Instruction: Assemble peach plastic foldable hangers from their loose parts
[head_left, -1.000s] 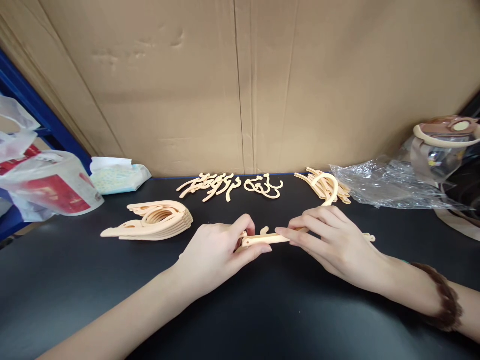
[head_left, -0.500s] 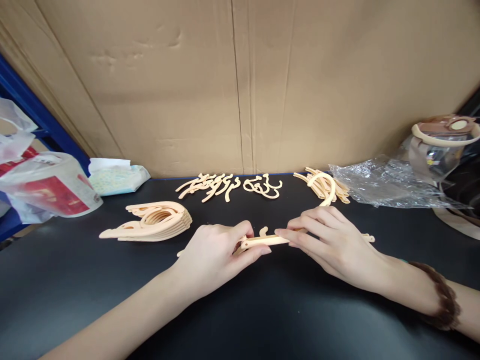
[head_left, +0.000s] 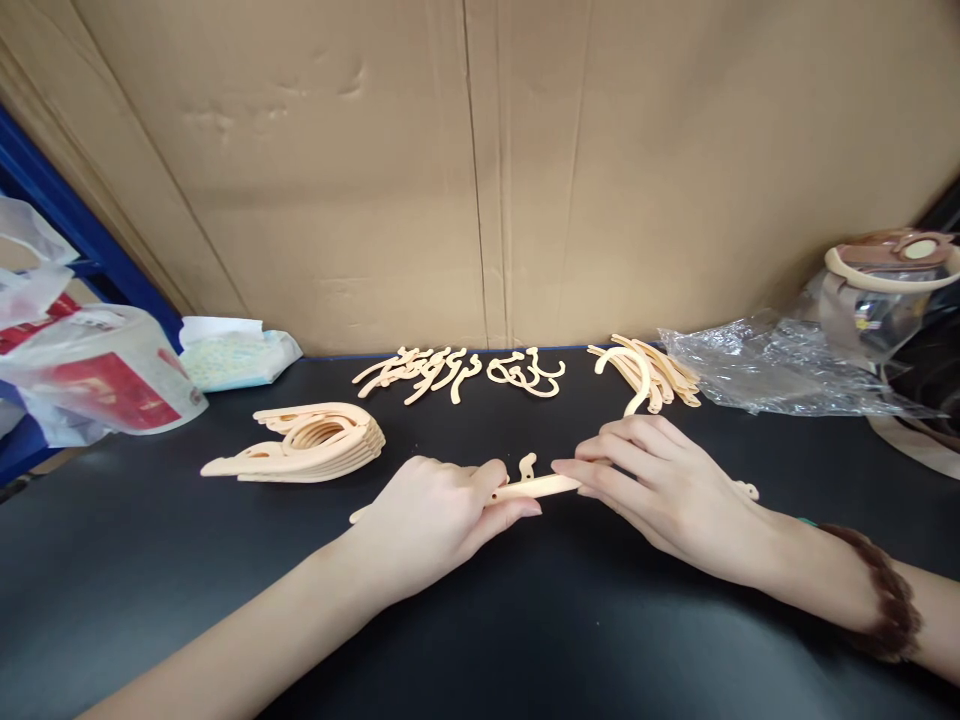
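Note:
Both hands grip a peach plastic folding hanger that lies low over the black table. My left hand pinches its left arm between thumb and fingers. My right hand closes over its right arm, and the curved hook rises behind the fingers. The hanger's tips stick out past both hands. A stack of folded hangers rests to the left of my left hand.
Loose peach parts lie along the back edge: small arm pieces, hooks and curved pieces. Crumpled clear plastic and a lidded jug sit at right. A tissue pack and bags sit left. A cardboard wall stands behind.
The hanger has dropped lower and flatter toward the table between my hands. Its hook has swung left, away from the pile of curved pieces. Both hands keep their grip.

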